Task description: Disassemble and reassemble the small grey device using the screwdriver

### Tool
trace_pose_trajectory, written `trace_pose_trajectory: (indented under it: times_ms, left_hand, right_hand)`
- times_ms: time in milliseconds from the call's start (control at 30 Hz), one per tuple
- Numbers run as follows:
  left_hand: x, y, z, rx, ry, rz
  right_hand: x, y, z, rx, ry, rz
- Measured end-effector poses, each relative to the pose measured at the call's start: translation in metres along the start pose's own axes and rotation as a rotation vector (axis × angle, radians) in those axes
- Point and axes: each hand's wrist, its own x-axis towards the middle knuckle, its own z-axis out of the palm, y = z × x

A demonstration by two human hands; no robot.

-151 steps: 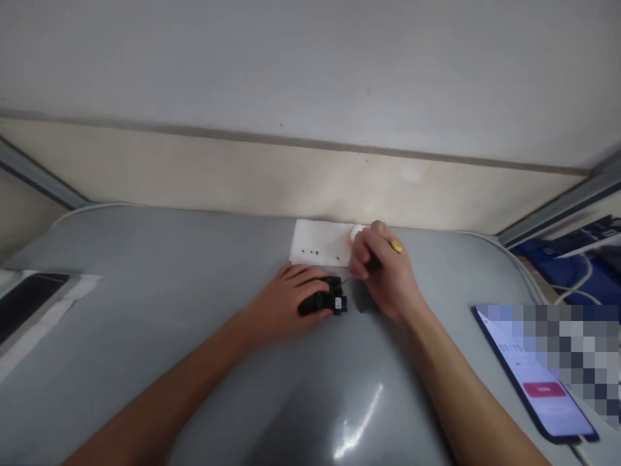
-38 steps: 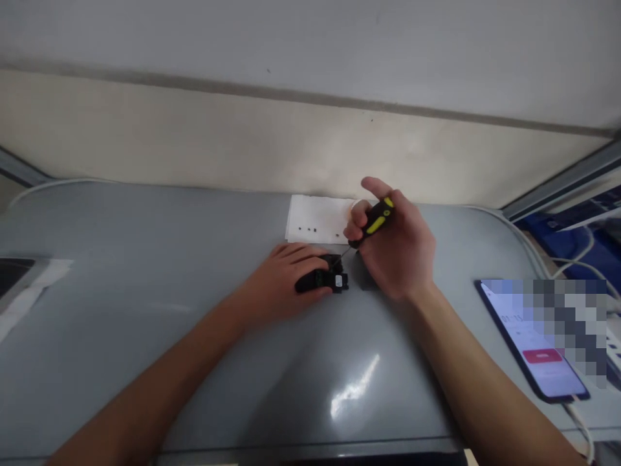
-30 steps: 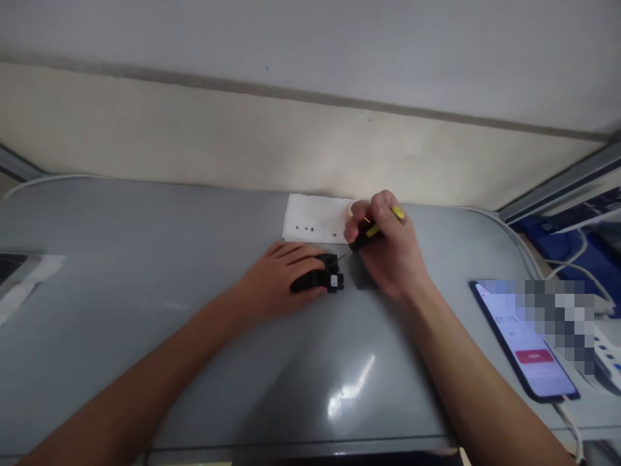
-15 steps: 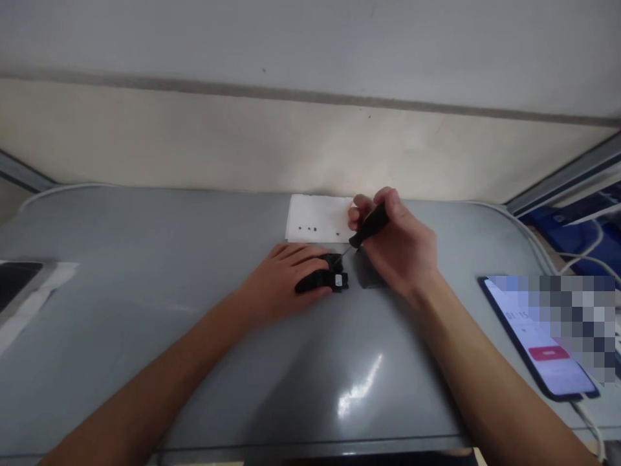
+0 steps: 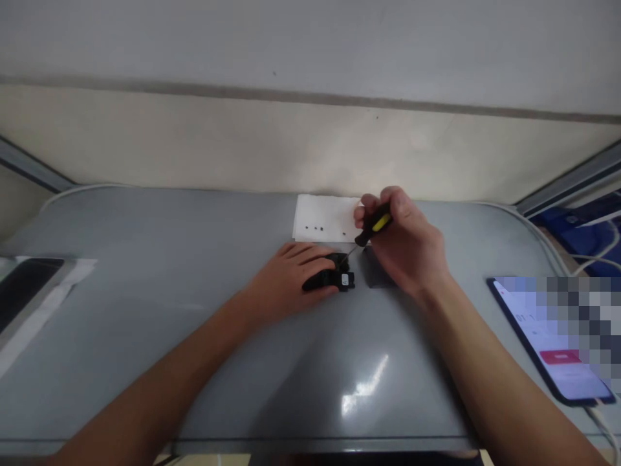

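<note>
On the shiny grey table [image 5: 145,323], the left hand [image 5: 286,285] pinches a small black gadget [image 5: 334,279] flat. The right hand [image 5: 412,252] curls tight round a thin black-and-yellow screwdriver [image 5: 376,224], tip at the gadget. Behind lies flat white paper [image 5: 320,217].

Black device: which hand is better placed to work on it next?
Right. The right hand grips the screwdriver, tip aimed at the black device; the left hand lies on it, probably steadying it.
</note>
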Motion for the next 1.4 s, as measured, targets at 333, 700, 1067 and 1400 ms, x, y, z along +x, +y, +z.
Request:
trace_pose_trajectory:
  times_ms: [333, 700, 1067, 1400]
  left_hand:
    - [-0.001, 0.001, -0.001, 0.002, -0.008, 0.008]
    - [-0.001, 0.0, -0.002, -0.001, 0.006, 0.012]
    - [-0.002, -0.003, -0.002, 0.033, 0.042, 0.049]
    - [-0.002, -0.004, -0.002, 0.04, 0.043, 0.039]
  right_hand:
    - [0.0, 0.012, 0.005, -0.109, 0.054, -0.067]
    - [0.002, 0.007, 0.003, 0.094, 0.084, 0.06]
    - [0.0, 0.003, 0.001, 0.172, 0.039, 0.078]
    - [0.004, 0.008, 0.002, -0.036, 0.006, 0.034]
